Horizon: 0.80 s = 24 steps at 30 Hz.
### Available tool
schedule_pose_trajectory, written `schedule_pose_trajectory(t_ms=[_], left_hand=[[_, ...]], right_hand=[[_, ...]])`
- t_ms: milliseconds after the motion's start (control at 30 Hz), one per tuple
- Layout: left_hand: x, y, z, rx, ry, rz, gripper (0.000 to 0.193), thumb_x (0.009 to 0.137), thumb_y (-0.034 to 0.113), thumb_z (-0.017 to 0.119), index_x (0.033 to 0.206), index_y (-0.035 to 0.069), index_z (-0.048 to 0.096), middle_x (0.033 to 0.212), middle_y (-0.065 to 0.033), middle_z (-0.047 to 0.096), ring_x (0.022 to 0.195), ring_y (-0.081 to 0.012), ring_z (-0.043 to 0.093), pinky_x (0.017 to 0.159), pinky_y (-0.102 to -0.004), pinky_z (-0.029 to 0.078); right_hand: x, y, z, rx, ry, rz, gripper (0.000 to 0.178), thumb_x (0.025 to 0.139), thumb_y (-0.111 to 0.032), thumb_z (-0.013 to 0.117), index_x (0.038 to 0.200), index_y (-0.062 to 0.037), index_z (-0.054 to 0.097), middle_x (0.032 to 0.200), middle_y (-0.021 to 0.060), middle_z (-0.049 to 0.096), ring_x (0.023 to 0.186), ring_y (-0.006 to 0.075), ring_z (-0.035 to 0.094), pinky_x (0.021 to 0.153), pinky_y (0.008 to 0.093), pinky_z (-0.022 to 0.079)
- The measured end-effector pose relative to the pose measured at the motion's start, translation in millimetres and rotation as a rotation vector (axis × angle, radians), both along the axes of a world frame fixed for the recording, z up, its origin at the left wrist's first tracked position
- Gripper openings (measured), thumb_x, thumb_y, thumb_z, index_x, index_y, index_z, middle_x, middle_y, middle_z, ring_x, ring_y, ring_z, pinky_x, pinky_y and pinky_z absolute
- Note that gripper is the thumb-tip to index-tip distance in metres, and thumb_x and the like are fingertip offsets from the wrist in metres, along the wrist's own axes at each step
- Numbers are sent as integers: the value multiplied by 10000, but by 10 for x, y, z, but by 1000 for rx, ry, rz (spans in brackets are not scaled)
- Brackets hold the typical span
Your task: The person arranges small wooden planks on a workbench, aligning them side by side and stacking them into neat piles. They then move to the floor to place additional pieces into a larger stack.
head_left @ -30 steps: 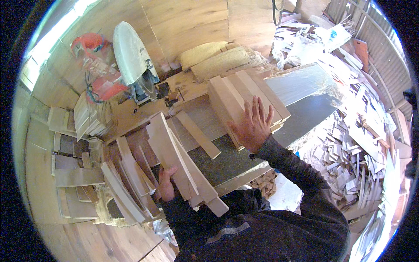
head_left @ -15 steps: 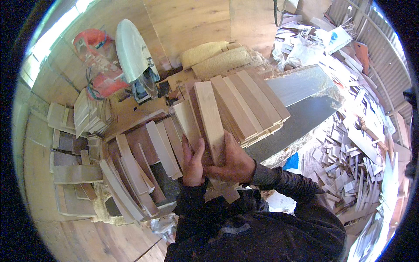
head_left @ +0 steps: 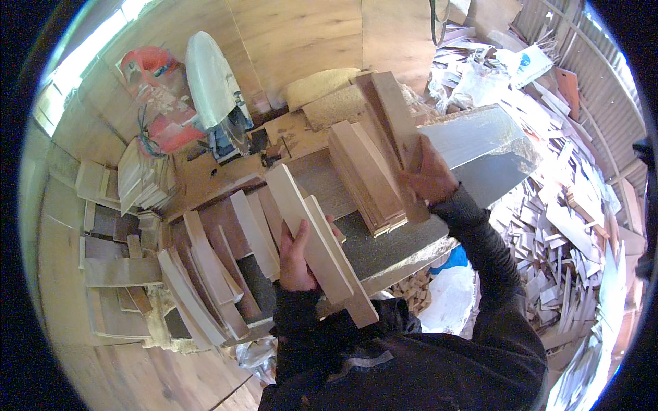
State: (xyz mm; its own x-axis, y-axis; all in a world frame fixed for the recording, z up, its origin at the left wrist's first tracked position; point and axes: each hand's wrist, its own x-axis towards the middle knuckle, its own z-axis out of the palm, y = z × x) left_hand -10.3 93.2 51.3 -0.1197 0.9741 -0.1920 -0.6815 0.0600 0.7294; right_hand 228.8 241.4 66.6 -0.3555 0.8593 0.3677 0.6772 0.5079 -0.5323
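My left hand [head_left: 296, 260] is closed round a few wooden boards, a pale board [head_left: 308, 233] on top with its thumb along the edge. Their lower ends reach toward my chest. Farther right, my right hand [head_left: 432, 171] grips the lower part of a brown wooden board [head_left: 392, 103], and another board lies close along its left side. These stand slanted beside a stack of wooden boards [head_left: 363, 175] on the dark worktop. My right fingers are partly hidden behind the wood.
More boards [head_left: 205, 260] lie side by side on the worktop [head_left: 384, 250] to the left. A machine with a pale oval cover [head_left: 211, 82] and a red part [head_left: 154, 82] stands at the back. Wood offcuts [head_left: 534, 226] are heaped on the right.
My right hand has moved right and away from my left hand, taking boards off the top of the stack. The boards in my left hand have come nearer my body.
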Motion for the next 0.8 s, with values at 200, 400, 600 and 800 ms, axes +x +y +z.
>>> schedule_pose_trajectory(t_ms=[200, 400, 600, 800], left_hand=[[19, 187, -281, -34, 56, -24, 375, 937, 196, 492, 1269, 108, 341, 1007, -159, 582, 798, -263, 622, 625, -395, 540], [275, 658, -523, 40, 99, 25, 442, 902, 147, 567, 1293, 64, 381, 1131, -69, 558, 975, -187, 580, 841, -308, 469], [347, 823, -520, 18, 142, 56, 423, 904, 147, 564, 1282, 56, 396, 1141, -64, 555, 996, -176, 569, 847, -309, 468], [289, 751, -499, -13, 144, 16, 435, 901, 162, 572, 1288, 59, 402, 1184, -56, 535, 1027, -169, 545, 868, -309, 453]], right_hand=[[51, 363, -145, -198, 85, 204, 646, 686, -110, 701, 1236, 28, 391, 1118, 187, 536, 1025, 293, 533, 890, 365, 440], [-163, 345, 29, -20, -589, 126, 480, 683, -221, 712, 1029, 61, 535, 1016, 231, 547, 900, 299, 559, 775, 431, 442], [46, 412, -22, -445, -98, -65, 525, 628, -239, 725, 1028, 43, 535, 901, 221, 570, 818, 361, 575, 738, 446, 472], [317, 328, -195, -49, -120, -119, 478, 642, -259, 704, 1001, -3, 519, 898, 203, 572, 857, 373, 572, 745, 449, 486]])
